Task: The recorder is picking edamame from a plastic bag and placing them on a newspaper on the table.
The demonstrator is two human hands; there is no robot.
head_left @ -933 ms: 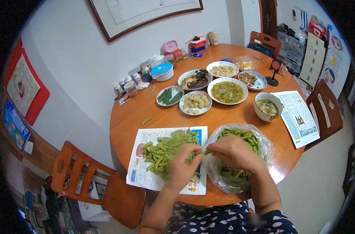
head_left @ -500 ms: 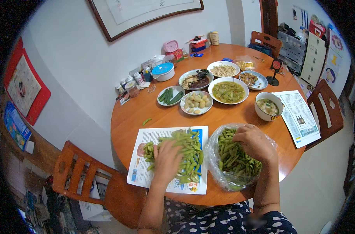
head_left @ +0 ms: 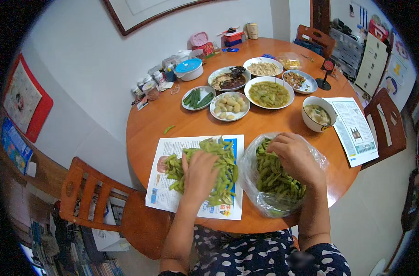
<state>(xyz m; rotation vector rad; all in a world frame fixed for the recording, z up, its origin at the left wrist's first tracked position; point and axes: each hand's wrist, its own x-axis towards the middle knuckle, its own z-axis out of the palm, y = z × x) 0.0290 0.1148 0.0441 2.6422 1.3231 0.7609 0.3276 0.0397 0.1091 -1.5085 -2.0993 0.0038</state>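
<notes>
A heap of green soybean pods (head_left: 225,171) lies on a spread newspaper (head_left: 162,195) at the table's near edge. My left hand (head_left: 200,175) rests over this heap, thumb apart and fingers reaching into the pods; their tips are partly hidden. To the right sits a clear plastic bag (head_left: 250,191), its mouth spread wide, filled with more pods (head_left: 273,174). Over the bag's far side my right hand (head_left: 296,158) is bent down with its fingers drawn together; what they pinch, if anything, cannot be made out. One loose pod (head_left: 169,129) lies beyond the newspaper.
Dishes of food, including a plate of pale round pieces (head_left: 230,106) and a green vegetable dish (head_left: 269,93), stand farther back. A soup bowl (head_left: 319,114) is right of the bag, beside another newspaper (head_left: 352,133). Jars (head_left: 150,88) line the wall side; a wooden chair (head_left: 87,207) stands left.
The whole view has shifted, so the table sits slightly higher in the picture. Both hands stay over their pods, with only small finger movements; the left fingers look less blurred.
</notes>
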